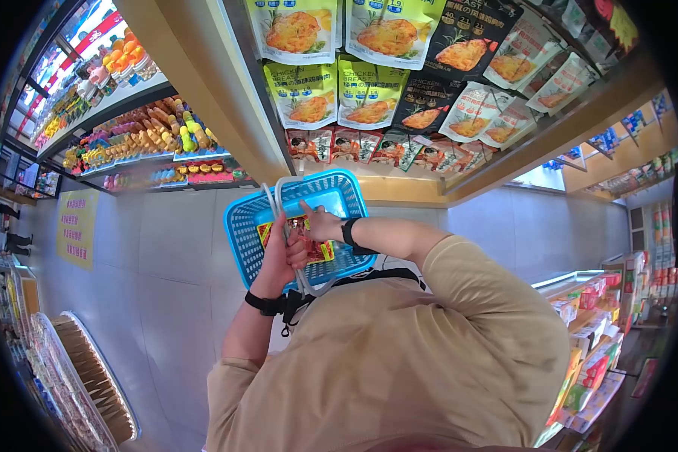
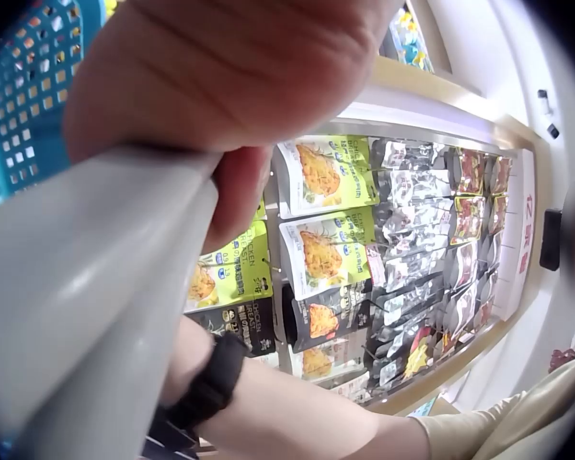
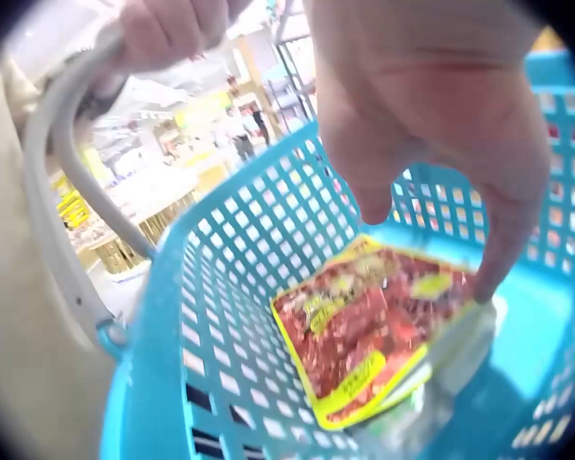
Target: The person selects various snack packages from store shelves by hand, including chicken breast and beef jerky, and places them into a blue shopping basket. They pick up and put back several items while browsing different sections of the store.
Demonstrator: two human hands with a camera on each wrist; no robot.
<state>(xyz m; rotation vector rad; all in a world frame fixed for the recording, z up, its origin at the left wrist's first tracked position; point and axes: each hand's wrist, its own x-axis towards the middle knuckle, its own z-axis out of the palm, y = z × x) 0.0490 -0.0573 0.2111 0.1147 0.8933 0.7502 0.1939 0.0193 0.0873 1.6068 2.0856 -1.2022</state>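
My left hand (image 1: 281, 255) grips the pale grey handles (image 2: 86, 287) of a blue plastic basket (image 1: 242, 242), which hangs before my waist. Inside it lies a flat red packet (image 3: 364, 326) with yellow edges, its contents showing reddish through the film. A whitish, clear packet edge (image 3: 460, 350) shows along its right side. My right hand (image 1: 324, 224) reaches down into the basket, thumb and a finger spread apart. In the right wrist view one fingertip (image 3: 489, 283) is right at the packet's edge. Black bands circle both wrists.
Ahead, a wooden-framed shelf (image 1: 407, 192) holds green, black and white chicken breast pouches (image 1: 369, 92), with red packs (image 1: 309, 145) below. Plush toys (image 1: 139, 135) fill shelving at the left. A round-ended display (image 1: 90, 369) stands lower left, and boxed goods (image 1: 591, 354) at the right.
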